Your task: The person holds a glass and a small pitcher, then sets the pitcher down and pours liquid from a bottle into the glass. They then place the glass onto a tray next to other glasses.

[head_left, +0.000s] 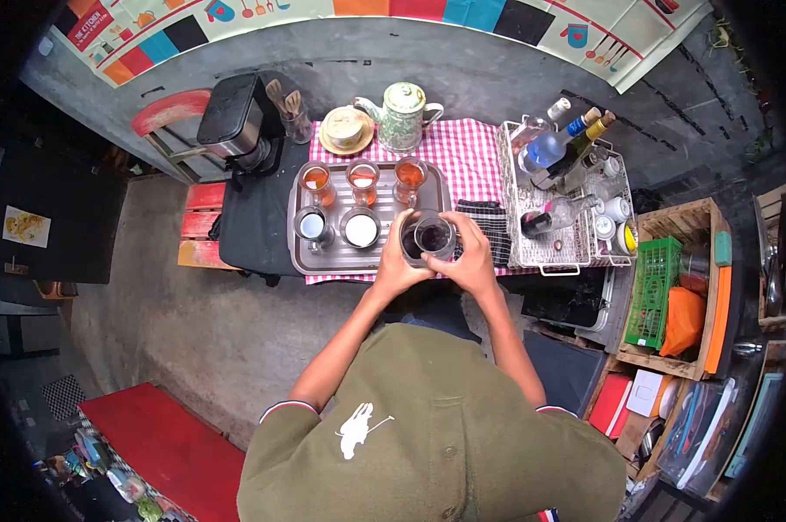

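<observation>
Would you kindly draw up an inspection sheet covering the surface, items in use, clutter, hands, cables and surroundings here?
Surface: pink-and-white checked cloth, partly covered by a metallic-looking tray.
Job's things: dark-looking glass at the tray's near right corner; three glasses of reddish liquid in the far row; two glasses with pale contents in the near row.
Clutter: white basket with bottles to the right; teapot behind the tray.
Hands: left hand and right hand both around the dark-looking glass.
Cables: nothing seen.
Surroundings: coffee maker at left; grey wall behind.
</observation>
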`<state>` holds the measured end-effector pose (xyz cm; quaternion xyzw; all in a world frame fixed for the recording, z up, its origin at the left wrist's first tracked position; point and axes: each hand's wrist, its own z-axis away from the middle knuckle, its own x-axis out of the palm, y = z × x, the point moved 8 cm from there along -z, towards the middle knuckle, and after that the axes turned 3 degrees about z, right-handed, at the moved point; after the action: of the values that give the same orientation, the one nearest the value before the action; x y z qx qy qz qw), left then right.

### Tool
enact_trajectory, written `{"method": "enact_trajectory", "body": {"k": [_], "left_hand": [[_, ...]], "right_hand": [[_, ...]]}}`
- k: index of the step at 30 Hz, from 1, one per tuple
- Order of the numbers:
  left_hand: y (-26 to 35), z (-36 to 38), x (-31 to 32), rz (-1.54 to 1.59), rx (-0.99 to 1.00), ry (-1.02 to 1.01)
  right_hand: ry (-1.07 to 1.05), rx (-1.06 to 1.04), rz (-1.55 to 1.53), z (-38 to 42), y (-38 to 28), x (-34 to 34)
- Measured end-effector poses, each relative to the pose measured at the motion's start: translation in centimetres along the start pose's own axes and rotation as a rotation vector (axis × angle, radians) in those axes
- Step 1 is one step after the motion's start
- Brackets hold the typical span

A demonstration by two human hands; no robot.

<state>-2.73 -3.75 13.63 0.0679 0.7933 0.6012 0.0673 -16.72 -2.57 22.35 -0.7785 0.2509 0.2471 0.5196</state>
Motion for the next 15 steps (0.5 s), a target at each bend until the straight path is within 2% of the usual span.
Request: {"method": "enact_trajectory", "body": {"k": [15], "left_hand": [[-0.1,0.0,-0.8,-0.122,0.028,0.015]], "right_hand": [[-0.099,0.03,0.022,-0.8,0.0,1.1]]}}
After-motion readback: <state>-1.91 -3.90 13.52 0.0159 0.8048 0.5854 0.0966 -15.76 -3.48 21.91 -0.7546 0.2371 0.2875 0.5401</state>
